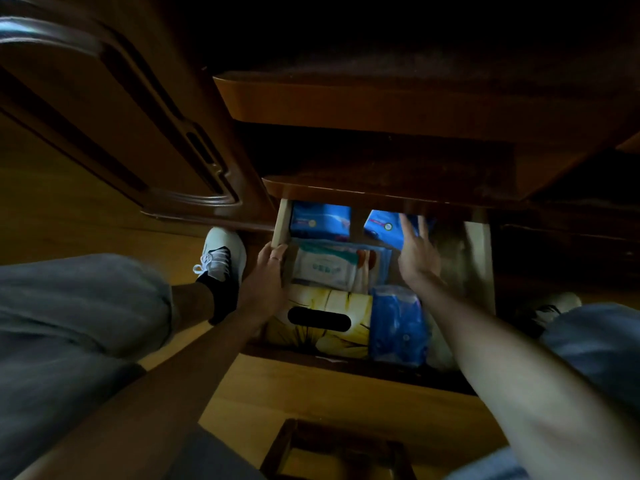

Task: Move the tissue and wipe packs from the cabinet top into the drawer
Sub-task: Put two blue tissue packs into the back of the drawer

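The dark wooden cabinet [398,109] looms over its open pale-sided wooden drawer [479,258], pulled toward me so the packs drop straight in. Near the front lie a yellow flowered tissue box [322,317] and a blue plastic tissue pack [398,327]; behind them a white wipe pack [325,266], then 2 blue packs at the far end. My left hand [268,271] grips the left drawer wall to steady it. My right hand [417,251], fingers spread wide, touches the far-right blue pack [382,226], probably nudging it into place.
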### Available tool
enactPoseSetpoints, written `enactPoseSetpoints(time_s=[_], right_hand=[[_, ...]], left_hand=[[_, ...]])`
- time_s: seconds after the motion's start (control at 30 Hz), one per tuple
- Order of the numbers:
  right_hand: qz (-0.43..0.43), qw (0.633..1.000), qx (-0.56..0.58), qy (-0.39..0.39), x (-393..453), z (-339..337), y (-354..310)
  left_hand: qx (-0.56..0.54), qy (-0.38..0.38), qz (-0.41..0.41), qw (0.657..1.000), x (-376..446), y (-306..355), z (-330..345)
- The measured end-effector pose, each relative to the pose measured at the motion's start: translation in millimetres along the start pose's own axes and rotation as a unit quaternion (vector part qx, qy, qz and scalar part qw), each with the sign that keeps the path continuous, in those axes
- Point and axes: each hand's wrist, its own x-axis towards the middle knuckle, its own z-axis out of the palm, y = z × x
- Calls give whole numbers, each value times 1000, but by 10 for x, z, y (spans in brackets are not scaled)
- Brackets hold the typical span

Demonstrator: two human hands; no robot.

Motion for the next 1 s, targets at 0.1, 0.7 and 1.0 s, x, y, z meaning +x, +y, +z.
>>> enactPoseSetpoints(time_s=[0.1,0.7,1.0], right_hand=[[-65,998,2,1,125,92,-145],[-104,993,0,-56,42,-179,32],[-243,944,-135,-178,-1087,-799,441]], left_hand=[[-2,9,-2,1000,4,-27,7],[133,66,113,982,-233,33,-4],[245,-202,324,891,-751,193,-121]])
